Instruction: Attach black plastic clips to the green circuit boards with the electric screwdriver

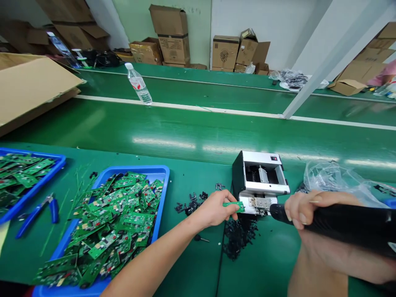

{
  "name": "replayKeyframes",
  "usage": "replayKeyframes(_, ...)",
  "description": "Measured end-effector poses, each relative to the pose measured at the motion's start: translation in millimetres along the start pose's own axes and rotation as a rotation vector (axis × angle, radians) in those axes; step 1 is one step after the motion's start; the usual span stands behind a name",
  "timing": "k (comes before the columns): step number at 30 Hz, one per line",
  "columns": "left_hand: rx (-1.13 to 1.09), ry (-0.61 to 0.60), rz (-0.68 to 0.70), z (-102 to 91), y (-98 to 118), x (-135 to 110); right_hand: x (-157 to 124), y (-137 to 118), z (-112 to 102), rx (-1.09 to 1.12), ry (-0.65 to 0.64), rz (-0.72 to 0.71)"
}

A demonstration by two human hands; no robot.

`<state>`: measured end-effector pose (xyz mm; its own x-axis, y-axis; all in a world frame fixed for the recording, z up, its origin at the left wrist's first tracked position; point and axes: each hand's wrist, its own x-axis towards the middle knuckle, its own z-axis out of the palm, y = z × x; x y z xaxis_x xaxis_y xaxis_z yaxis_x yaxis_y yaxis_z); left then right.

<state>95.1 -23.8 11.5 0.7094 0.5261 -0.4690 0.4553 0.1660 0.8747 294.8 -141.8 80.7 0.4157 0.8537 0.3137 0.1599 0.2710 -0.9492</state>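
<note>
Between the thumb and fingers of my left hand (216,209) is a small green circuit board (234,205). Its far end is at the front of a silver and black screw feeder (262,173). My right hand (309,206) is closed round a black power screwdriver (340,222), held almost level. The tool's nose points left at the metal front block (261,203) of the machine; whether it touches a screw there cannot be made out. A heap of small black parts (239,237) lies below the machine, and more black parts (192,204) lie beyond my left hand.
A blue tray (167,181) piled with green boards stands at left, with another blue tray (60,163) further left. Blue-handled cutters (37,214) lie between them. A water bottle (139,84), a carton (34,88) and a clear plastic bag (328,177) are around the bench.
</note>
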Motion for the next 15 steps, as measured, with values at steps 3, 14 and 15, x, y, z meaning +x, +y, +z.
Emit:
replayKeyframes(3, 0.016, 0.000, 0.009, 0.3, -0.3, 0.1, 5.5, 1.1, 12.6, 0.215, -0.003, -0.050)
replayKeyframes(14, 0.030, -0.002, 0.004, 0.5, 3.2, -1.3, 3.3, 7.9, 16.0, 0.281, -0.004, -0.011)
replayKeyframes(15, 0.038, 0.000, 0.004, 0.7, 2.8, -0.9, 2.8, 9.6, 13.6, 0.268, -0.007, -0.010)
